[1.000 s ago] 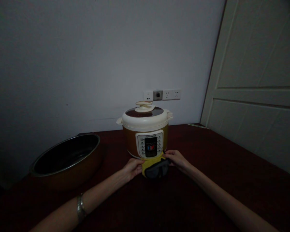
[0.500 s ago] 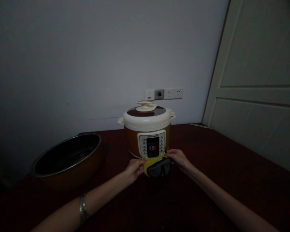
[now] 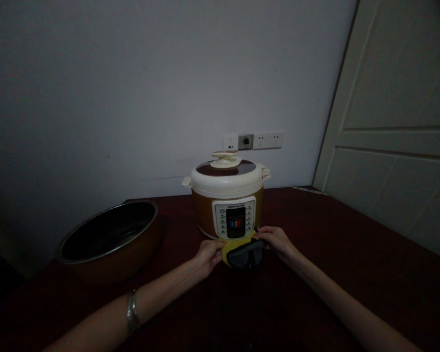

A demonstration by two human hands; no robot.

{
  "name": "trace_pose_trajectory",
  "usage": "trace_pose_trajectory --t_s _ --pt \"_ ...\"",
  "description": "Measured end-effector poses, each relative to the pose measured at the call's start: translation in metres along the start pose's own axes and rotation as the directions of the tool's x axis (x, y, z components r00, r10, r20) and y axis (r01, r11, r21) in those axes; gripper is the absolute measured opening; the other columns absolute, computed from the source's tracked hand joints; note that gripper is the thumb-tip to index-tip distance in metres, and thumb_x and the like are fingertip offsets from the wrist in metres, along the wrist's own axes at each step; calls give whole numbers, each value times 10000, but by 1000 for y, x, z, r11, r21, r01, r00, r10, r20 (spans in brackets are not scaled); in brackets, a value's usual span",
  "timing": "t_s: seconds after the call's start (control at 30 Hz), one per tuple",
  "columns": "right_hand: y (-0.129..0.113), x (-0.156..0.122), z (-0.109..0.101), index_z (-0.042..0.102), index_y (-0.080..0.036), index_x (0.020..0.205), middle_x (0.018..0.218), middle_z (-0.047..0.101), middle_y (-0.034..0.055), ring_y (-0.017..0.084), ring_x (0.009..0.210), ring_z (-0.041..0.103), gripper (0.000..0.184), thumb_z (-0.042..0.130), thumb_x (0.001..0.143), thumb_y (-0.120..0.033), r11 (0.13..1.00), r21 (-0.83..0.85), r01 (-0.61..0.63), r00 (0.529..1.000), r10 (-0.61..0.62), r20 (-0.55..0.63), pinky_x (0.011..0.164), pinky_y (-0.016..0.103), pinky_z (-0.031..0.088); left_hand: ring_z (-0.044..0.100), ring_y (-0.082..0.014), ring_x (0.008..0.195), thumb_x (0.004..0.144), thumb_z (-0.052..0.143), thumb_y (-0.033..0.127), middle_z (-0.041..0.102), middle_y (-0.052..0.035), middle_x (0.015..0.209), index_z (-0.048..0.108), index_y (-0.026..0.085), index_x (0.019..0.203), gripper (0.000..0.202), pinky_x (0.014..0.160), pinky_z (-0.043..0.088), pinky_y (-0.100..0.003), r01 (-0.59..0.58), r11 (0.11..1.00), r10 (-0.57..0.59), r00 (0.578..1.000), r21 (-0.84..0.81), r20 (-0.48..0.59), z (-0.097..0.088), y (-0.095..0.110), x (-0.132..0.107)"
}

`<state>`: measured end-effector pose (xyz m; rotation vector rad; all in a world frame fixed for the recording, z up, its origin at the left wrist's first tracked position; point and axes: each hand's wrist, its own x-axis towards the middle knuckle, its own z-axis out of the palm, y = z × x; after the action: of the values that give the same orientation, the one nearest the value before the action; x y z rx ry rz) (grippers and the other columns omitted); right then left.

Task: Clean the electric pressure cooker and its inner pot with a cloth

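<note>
So the thing in hand is a yellow-and-grey item [image 3: 244, 253] with black edging, looks soft, too dim to tell exactly what it is. It's right in front of the cooker [image 3: 225, 188], at the foot of its panel [image 3: 235, 218]. Can't tell if it actually touches the cooker, or whether it's resting on the table [image 3: 220, 318] or held a bit above it.

Left hand [image 3: 208, 256] has its thumb and fingers pinched on the left end of the item, and the right hand [image 3: 276, 240] is clamped on the upper right corner the same way. So the two hands are apart with the item between them. There's a silvery bracelet [image 3: 132, 311] on the left arm.

Cooker's upright with the lid [image 3: 223, 182] on, cream on top with a knob [image 3: 225, 160], brownish body, bit of red and blue on the panel. Over to the left, well apart from it, sits a big pot [image 3: 121, 256], brown outside, dark inside, no lid on it.

Table's dark red and runs up to a pale wall [image 3: 150, 98] with a row of sockets [image 3: 267, 141] above the cooker. Panelled door [image 3: 399, 112] on the right.
</note>
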<state>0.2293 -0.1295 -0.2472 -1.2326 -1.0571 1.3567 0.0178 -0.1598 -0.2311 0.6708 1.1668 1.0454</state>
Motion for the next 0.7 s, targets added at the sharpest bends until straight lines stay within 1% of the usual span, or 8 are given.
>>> trace_pose_trajectory --t_s 0.1,0.2,0.27,0.37,0.43,0.53,0.6,0.7 --pt "-2 -7 -5 622 -160 721 652 633 0 100 562 572 208 726 557 -233 998 61 -24 1000 24 -13 527 206 461 680 -155 725 768 561 20 715 -130 856 643 69 797 100 690 544 -232 -15 999 17 999 -29 43 6 -7 -3" --pt "-8 -22 1 615 -181 813 772 659 13 114 640 608 224 716 634 -269 986 130 -109 991 98 88 523 203 480 680 -165 743 786 564 53 714 -142 877 650 68 793 87 714 541 -242 -47 998 49 998 -42 51 6 -9 -7" --pt "-11 -31 9 600 -188 834 788 663 14 121 635 614 209 704 668 -261 979 137 -154 982 136 130 507 215 490 675 -161 700 787 567 60 715 -135 840 654 69 774 88 705 541 -247 -55 998 56 998 -41 29 5 -8 -9" --pt "-13 -34 18 591 -177 776 710 653 6 108 561 589 165 703 654 -184 984 123 -127 991 119 63 484 204 469 662 -146 644 790 552 44 710 -122 785 652 76 747 114 693 538 -243 -45 997 44 999 -70 -13 6 -7 -11" --pt "-11 -29 20 598 -169 727 668 648 8 114 547 583 166 721 615 -168 991 116 -64 998 62 15 494 211 460 667 -145 666 799 540 41 710 -123 804 647 82 748 126 711 535 -241 -43 993 43 999 -114 -8 9 -10 -13" --pt "-10 -15 15 619 -166 679 662 654 18 158 615 607 219 768 520 -190 994 55 89 994 -85 -74 586 255 479 673 -149 702 811 544 61 712 -116 853 642 95 801 105 719 536 -250 -39 983 44 999 -179 26 18 -18 -15" --pt "-13 -7 8 639 -167 670 672 662 24 180 658 609 219 763 496 -214 977 -57 205 968 -211 -133 634 278 476 674 -148 708 822 540 76 711 -110 873 633 105 844 100 717 536 -258 -23 975 31 999 -220 34 28 -25 -16" --pt "-24 3 -1 665 -173 700 708 680 33 190 691 606 174 702 548 -248 906 -252 339 912 -382 -147 678 299 469 674 -152 727 857 501 107 705 -112 911 613 114 886 116 714 533 -280 16 960 -6 999 -280 36 47 -32 -17"
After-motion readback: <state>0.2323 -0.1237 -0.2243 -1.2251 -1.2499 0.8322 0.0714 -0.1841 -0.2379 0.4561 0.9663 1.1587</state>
